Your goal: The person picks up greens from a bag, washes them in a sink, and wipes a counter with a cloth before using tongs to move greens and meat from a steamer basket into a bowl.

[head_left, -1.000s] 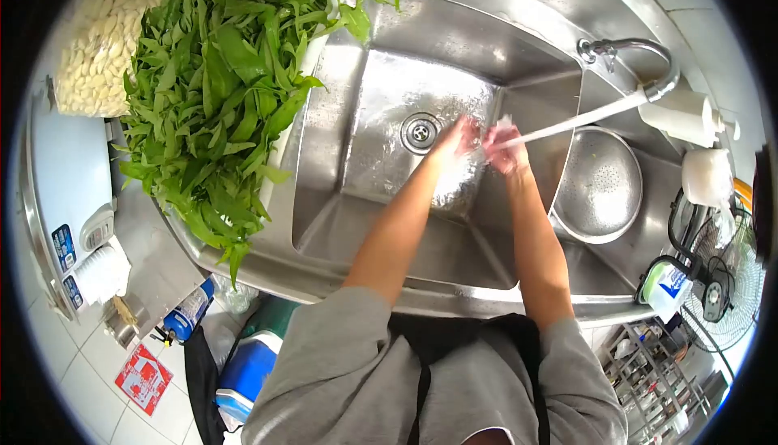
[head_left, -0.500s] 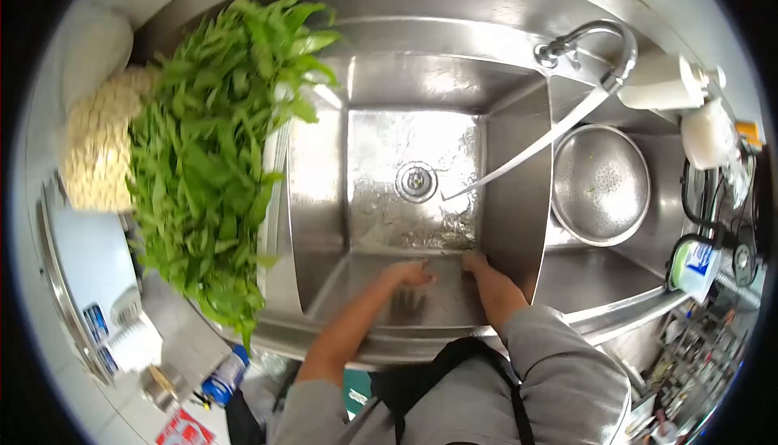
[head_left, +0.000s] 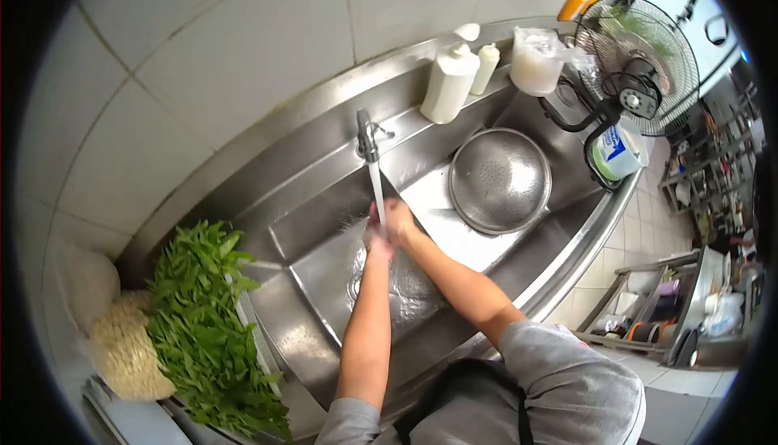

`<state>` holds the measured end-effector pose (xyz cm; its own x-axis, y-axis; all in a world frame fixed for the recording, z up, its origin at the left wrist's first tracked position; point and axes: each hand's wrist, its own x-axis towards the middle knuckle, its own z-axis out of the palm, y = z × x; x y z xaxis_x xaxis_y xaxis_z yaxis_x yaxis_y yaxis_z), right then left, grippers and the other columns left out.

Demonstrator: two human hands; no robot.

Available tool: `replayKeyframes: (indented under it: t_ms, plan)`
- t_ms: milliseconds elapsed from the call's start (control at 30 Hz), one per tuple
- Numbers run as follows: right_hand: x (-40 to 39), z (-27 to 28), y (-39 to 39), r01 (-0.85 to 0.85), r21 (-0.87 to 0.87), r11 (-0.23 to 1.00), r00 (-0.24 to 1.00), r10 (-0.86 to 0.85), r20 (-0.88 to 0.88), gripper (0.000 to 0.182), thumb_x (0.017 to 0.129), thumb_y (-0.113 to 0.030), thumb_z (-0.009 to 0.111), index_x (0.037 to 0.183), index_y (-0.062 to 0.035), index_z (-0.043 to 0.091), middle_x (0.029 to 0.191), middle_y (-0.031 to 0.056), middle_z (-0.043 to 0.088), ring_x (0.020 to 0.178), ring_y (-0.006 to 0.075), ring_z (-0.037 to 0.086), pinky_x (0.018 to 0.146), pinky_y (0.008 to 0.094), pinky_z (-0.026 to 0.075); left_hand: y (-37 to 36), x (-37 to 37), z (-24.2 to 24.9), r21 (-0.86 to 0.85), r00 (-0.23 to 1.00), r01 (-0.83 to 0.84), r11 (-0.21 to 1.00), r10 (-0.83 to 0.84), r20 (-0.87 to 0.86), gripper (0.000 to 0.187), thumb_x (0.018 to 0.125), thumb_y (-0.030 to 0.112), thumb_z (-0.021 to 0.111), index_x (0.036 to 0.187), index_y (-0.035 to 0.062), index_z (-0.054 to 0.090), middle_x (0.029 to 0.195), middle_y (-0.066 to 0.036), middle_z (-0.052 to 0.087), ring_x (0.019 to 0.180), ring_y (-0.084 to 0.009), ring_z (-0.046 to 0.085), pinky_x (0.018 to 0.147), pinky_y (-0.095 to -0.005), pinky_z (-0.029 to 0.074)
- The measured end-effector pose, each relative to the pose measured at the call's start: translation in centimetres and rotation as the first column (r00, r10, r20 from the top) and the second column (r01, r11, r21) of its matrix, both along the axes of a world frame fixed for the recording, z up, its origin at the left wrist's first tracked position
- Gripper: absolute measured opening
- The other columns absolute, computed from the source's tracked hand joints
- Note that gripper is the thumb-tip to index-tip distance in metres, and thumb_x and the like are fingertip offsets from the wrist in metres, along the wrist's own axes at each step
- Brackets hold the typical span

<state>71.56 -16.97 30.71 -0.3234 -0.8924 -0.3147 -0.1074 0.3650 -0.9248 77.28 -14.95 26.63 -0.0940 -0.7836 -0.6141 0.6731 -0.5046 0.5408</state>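
Note:
My left hand [head_left: 378,241] and my right hand [head_left: 398,221] are together under the running water [head_left: 376,190] from the faucet [head_left: 367,139]. They touch or overlap above the large steel sink basin [head_left: 324,271], and water sprays out around them. Motion and water smear the fingers, so I cannot make out how they are bent. No object shows in either hand. Below them, the wet sink floor and part of the drain [head_left: 355,286] are visible beside my left forearm.
A steel colander [head_left: 500,179] sits in the right basin. Leafy greens [head_left: 207,331] are heaped at the left, beside a bag of pale pieces [head_left: 130,352]. White bottles [head_left: 450,84], a plastic-wrapped tub [head_left: 535,62] and a fan [head_left: 640,64] stand along the back right.
Both hands have risen from the near wall of the sink into the water stream and come together. The view has turned toward the right, showing more wall and the fan.

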Motion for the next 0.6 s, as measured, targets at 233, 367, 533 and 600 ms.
replayKeyframes:
  t_ms: [233, 367, 533, 600]
  plan:
    - [-4.9, 3.4, -15.7, -0.518, -0.165, 0.840, 0.543, 0.173, -0.822, 0.019, 0.062, -0.018, 0.064, 0.079, -0.0087, 0.064, 0.084, 0.0133, 0.060, 0.083, 0.0309, 0.056, 0.073, 0.0406, 0.045, -1.3, 2.6, 1.6, -0.171, 0.291, 0.570, 0.803, -0.003, 0.957, 0.018, 0.077, 0.007, 0.048, 0.090, 0.0016, 0.060, 0.077, -0.014, 0.061, 0.062, -0.0224, 0.059, 0.049, -0.0321, 0.048]
    - [-4.9, 6.1, -18.5, -0.234, -0.342, 0.910, 0.682, -0.097, -0.725, 0.016, 0.059, -0.014, 0.060, 0.068, -0.0015, 0.063, 0.078, 0.0185, 0.060, 0.076, 0.0311, 0.059, 0.068, 0.0415, 0.047, 1.7, 1.3, 9.2, -0.072, 0.454, 0.627, 0.776, -0.289, 0.843, 0.042, 0.089, 0.033, 0.041, 0.095, -0.0044, 0.058, 0.074, -0.013, 0.063, 0.046, -0.0154, 0.055, 0.042, -0.0266, 0.043]
    - [-5.4, 6.1, -14.7, 0.130, -0.120, 0.984, 0.991, -0.131, -0.002, 0.035, 0.074, -0.020, 0.056, 0.099, 0.0038, 0.054, 0.086, 0.0227, 0.060, 0.072, 0.0324, 0.061, 0.062, 0.0388, 0.048, 3.0, -1.9, 13.1, -0.441, 0.789, 0.457, 0.773, -0.124, 0.602, 0.061, 0.089, 0.051, 0.029, 0.125, 0.0018, 0.034, 0.120, -0.018, 0.045, 0.113, -0.0232, 0.042, 0.095, -0.0407, 0.030]
    - [-3.7, 5.7, -8.9, 0.072, -0.168, 0.983, 0.944, -0.013, 0.330, 0.056, 0.078, -0.034, 0.057, 0.119, 0.0014, 0.040, 0.086, 0.0196, 0.060, 0.073, 0.0300, 0.058, 0.065, 0.0394, 0.046, 3.0, -4.5, 15.0, -0.569, 0.788, 0.388, 0.725, 0.059, 0.613, 0.064, 0.089, 0.051, 0.027, 0.129, 0.0007, 0.028, 0.129, -0.019, 0.035, 0.121, -0.0247, 0.033, 0.099, -0.0389, 0.024]
